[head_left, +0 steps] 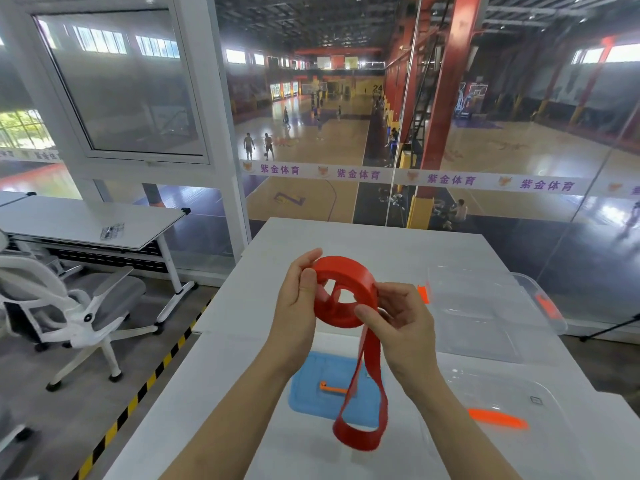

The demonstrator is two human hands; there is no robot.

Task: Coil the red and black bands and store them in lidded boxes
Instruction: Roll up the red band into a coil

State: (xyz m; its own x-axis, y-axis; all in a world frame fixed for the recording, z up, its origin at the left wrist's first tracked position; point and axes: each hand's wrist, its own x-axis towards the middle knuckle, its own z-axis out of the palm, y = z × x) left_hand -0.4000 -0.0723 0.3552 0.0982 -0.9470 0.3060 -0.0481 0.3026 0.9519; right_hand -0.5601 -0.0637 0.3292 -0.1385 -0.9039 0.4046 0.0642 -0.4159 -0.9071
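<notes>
Head view: left hand [298, 301], right hand [406, 322] grip red band [346, 269], tail hanging down.

Glass strip: a white film strip [398, 176] runs across the glass wall at mid-frame. It carries the purple characters "紫金体育", readable four times from centre to right, each beside an orange emblem.
Far wall: a yellow "24" on a dark wall panel [377, 88], upper centre.
Court floor: a large purple Z-like floor mark [289, 199], centre.
Left edge: the strip's characters are too blurred to read.
</notes>
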